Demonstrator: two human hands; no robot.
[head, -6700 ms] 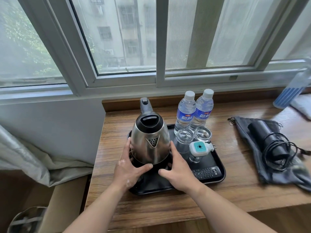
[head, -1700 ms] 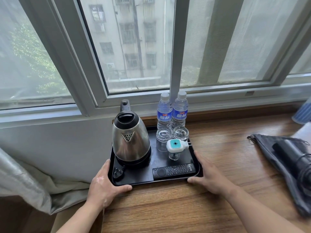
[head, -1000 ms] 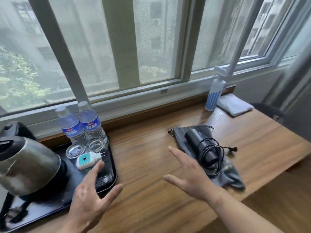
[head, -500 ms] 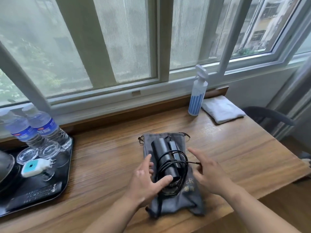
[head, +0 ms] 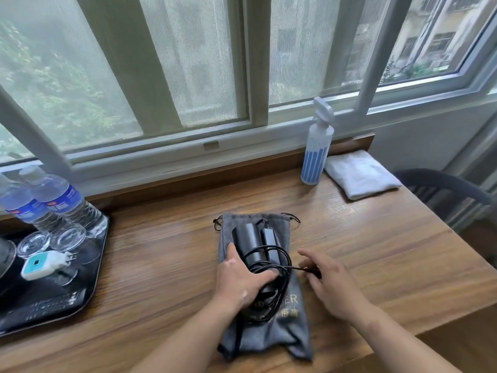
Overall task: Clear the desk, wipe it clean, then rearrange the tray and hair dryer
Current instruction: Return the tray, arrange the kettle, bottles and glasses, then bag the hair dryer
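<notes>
A black folded hair dryer (head: 254,243) with its cord coiled around it lies on a grey drawstring pouch (head: 279,327) in the middle of the wooden desk (head: 376,251). My left hand (head: 239,281) is wrapped around the dryer's near end and the cord. My right hand (head: 328,281) rests beside it on the pouch's right edge, fingers spread, fingertips touching the cord's plug end. The black tray (head: 88,267) stands at the desk's left end, partly cut off by the frame.
On the tray are two water bottles (head: 53,200), upturned glasses (head: 67,238), a small teal-and-white plug-in device (head: 43,265) and a remote (head: 45,308). A spray bottle (head: 317,146) and folded white cloth (head: 360,173) sit at the back right. A dark chair (head: 441,184) stands right of the desk.
My hands left the tray at the far left and my view swung right to the hair dryer. My left hand has now closed around the dryer; my right hand settled beside it.
</notes>
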